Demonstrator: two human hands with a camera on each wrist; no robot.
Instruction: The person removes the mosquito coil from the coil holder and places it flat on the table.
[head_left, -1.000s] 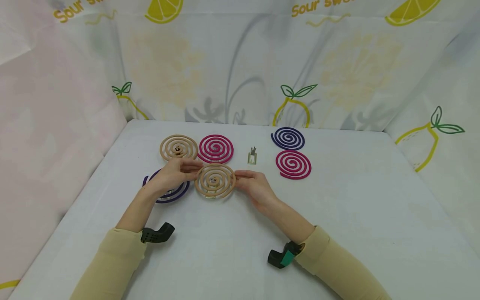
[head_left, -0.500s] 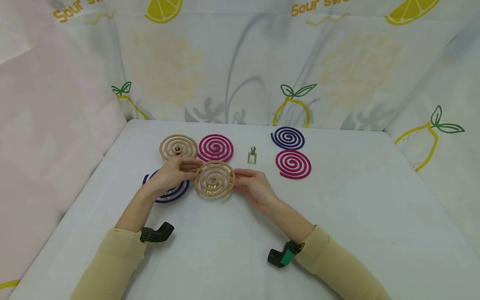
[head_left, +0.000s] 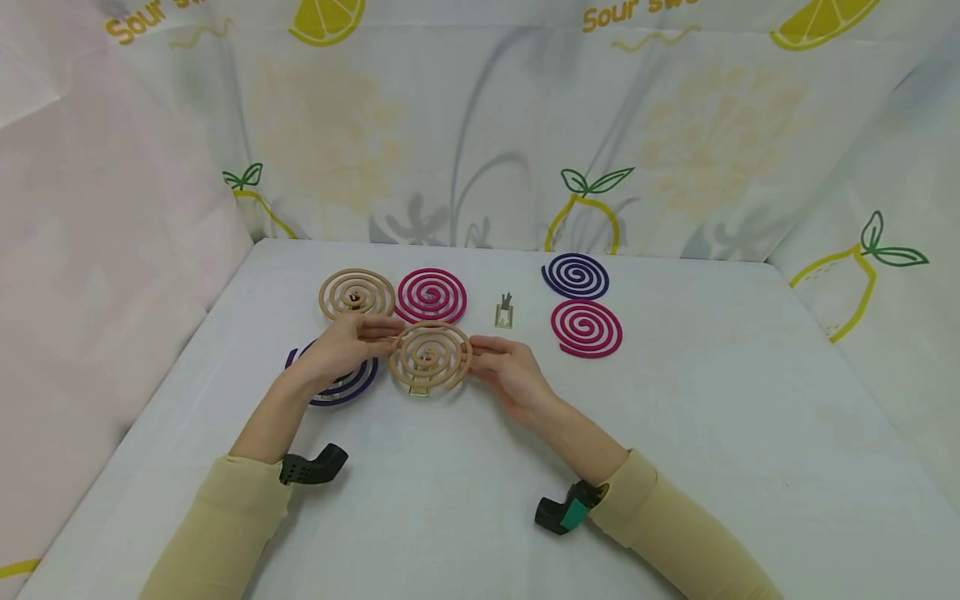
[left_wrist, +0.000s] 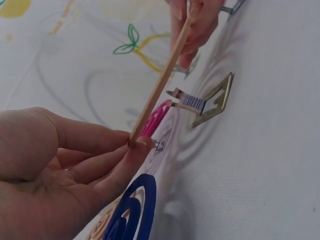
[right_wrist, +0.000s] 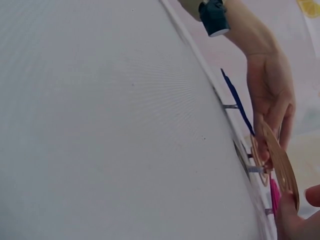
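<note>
A tan mosquito coil (head_left: 429, 357) is pinched at its left edge by my left hand (head_left: 341, 346) and at its right edge by my right hand (head_left: 513, 379). Beneath it stands a small metal coil stand (left_wrist: 192, 102) with upright prongs; in the left wrist view the coil is just above the prongs, and contact cannot be told. Partly hidden under my left forearm and hand is a navy coil (head_left: 352, 385) on a stand. Behind the hands, another tan coil (head_left: 357, 287) and a pink coil (head_left: 432, 296) also rest on stands.
A bare metal stand (head_left: 505, 315) is beyond my right hand. Farther right, a loose navy coil (head_left: 576, 277) lies behind a pink coil (head_left: 587, 329) on the white table (head_left: 712, 400). Printed cloth (head_left: 480, 125) hangs around the back and sides.
The held tan coil has shifted slightly up and away, so the stand's base shows more below its near edge. Both hands keep their pinch and have hardly moved.
</note>
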